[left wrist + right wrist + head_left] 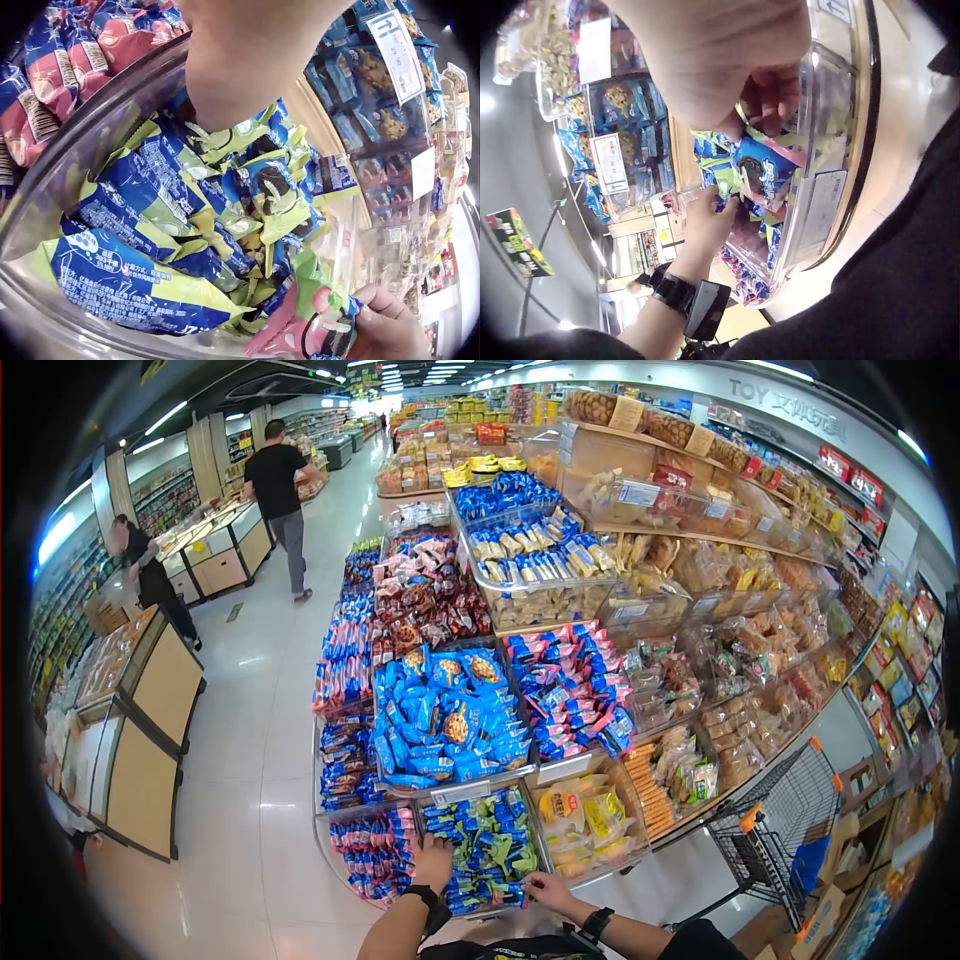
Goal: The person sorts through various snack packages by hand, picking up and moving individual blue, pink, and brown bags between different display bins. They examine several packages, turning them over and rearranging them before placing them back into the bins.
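Observation:
Blue-and-green snack packets [485, 845] [142, 202] fill a clear bin. My left hand [432, 863] [709, 217] reaches down among them near the divider; whether its fingertips grip a packet cannot be made out, and in the left wrist view its fingers are hidden. At the bin's right front corner, my right hand [550, 892] [390, 326] [769, 97] pinches the edge of a pink, green and blue packet [319, 315] [761, 169] between thumb and fingers. That packet is over the other packets, its printed cookie facing the right wrist camera.
Pink-and-blue packets [370, 845] lie in the adjoining bin on the left, with large blue packets [450, 710] behind. Yellow packs [585, 815] are in a bin on the right. A shopping cart [780, 825] stands farther right. Two people [275, 485] [155, 575] are across the aisle.

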A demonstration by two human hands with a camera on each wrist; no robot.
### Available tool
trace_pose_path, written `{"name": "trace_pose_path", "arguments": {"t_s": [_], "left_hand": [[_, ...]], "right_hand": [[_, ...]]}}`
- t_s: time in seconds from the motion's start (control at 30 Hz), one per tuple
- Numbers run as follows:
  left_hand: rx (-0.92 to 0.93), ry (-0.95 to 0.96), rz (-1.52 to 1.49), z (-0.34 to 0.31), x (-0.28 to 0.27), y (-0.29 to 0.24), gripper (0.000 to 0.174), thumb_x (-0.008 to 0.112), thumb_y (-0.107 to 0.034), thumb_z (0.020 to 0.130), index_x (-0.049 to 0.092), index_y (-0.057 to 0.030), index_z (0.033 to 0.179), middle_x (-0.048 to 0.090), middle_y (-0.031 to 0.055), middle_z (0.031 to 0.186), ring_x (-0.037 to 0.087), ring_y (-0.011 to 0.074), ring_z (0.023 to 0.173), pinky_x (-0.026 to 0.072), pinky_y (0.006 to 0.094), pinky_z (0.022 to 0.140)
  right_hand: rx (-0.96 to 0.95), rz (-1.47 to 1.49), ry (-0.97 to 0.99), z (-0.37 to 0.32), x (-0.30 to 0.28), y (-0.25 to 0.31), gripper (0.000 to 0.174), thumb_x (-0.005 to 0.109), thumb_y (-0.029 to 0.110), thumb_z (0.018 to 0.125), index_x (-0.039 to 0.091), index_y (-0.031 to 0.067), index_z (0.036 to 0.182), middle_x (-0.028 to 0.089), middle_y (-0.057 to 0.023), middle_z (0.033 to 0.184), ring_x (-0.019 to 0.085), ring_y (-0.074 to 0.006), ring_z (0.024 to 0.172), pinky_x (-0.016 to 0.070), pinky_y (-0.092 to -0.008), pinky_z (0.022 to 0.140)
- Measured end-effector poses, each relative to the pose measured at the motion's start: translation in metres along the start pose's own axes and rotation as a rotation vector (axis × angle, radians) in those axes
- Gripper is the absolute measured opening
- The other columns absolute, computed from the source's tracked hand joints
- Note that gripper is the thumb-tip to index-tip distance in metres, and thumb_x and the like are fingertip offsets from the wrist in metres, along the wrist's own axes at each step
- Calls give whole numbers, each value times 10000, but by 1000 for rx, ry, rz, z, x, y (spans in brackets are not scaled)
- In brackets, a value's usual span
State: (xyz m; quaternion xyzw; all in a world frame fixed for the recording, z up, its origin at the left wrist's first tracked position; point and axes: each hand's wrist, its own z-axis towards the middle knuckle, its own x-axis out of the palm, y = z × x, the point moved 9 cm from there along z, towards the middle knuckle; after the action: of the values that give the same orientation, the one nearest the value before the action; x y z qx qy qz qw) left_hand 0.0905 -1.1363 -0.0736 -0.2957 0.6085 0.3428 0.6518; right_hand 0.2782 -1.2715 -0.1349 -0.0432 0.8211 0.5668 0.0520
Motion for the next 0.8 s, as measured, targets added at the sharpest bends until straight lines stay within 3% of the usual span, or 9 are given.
{"name": "trace_pose_path", "arguments": {"t_s": [0.13, 0.23, 0.3, 0.4, 0.43, 0.5, 0.6, 0.63, 0.8], "left_hand": [[-24, -27, -18, 7, 2, 4, 152, 531, -118, 792, 651, -79, 878, 621, 70, 926, 477, 262, 1034, 253, 561, 1005], [-37, 24, -6, 4, 6, 3, 184, 513, -141, 817, 658, -87, 917, 633, 65, 967, 478, 258, 1059, 245, 568, 1015], [-61, 70, -8, 4, 10, 5, 217, 501, -158, 825, 656, -88, 961, 643, 69, 1014, 482, 258, 1089, 250, 568, 1027], [-16, 55, 79, 2, 10, 3, 201, 506, -152, 821, 657, -107, 946, 645, 75, 1000, 505, 254, 1063, 279, 559, 1018], [-39, 64, 46, 2, 26, 6, 189, 512, -151, 818, 659, -110, 929, 644, 69, 983, 513, 253, 1036, 295, 545, 999], [-42, 54, 7, 7, 13, 4, 182, 521, -142, 816, 655, -108, 933, 635, 52, 952, 492, 244, 1056, 276, 531, 1000], [-45, 54, -1, 9, 12, 4, 176, 520, -134, 819, 653, -107, 931, 629, 44, 949, 472, 238, 1083, 243, 534, 1017], [-53, 63, -10, 9, 11, 6, 173, 519, -129, 822, 652, -106, 930, 626, 41, 955, 463, 236, 1095, 226, 537, 1027], [-58, 130, -59, 9, 8, 6, 177, 519, -115, 824, 649, -102, 943, 617, 45, 996, 458, 240, 1109, 213, 549, 1035]], "right_hand": [[88, 67, 16, -5, -5, 4, 106, 627, 122, 907, 638, 41, 975, 595, 9, 688, 526, -58, 602, 428, -222, 544], [39, 55, 25, -2, -5, -10, 101, 626, 139, 910, 638, 50, 958, 579, 24, 686, 518, -47, 602, 427, -214, 543], [-135, -12, 21, -8, -7, 9, 80, 606, 143, 920, 628, 67, 933, 589, 25, 729, 544, -63, 641, 453, -239, 576], [147, 494, 47, -8, -8, -20, 58, 603, 93, 901, 591, 104, 956, 621, -21, 862, 598, -129, 731, 493, -262, 632], [251, 818, 20, -19, -4, -3, 120, 597, 34, 887, 575, 80, 995, 629, -31, 893, 622, -146, 781, 518, -275, 677], [178, 860, 120, -17, -6, 14, 219, 593, -25, 866, 550, 85, 1050, 640, -44, 923, 639, -168, 856, 535, -295, 745], [233, 913, 165, -25, -4, 6, 336, 591, -50, 856, 521, 122, 1136, 635, -56, 1005, 645, -187, 910, 542, -305, 779], [274, 958, 167, -29, -2, -2, 479, 593, -57, 849, 488, 185, 1249, 605, -68, 1131, 633, -208, 983, 525, -321, 814], [394, 1092, 305, -48, 11, 3, 732, 588, -72, 826, 330, 231, 1441, 555, -78, 1252, 581, -238, 1120, 459, -371, 914]]}}
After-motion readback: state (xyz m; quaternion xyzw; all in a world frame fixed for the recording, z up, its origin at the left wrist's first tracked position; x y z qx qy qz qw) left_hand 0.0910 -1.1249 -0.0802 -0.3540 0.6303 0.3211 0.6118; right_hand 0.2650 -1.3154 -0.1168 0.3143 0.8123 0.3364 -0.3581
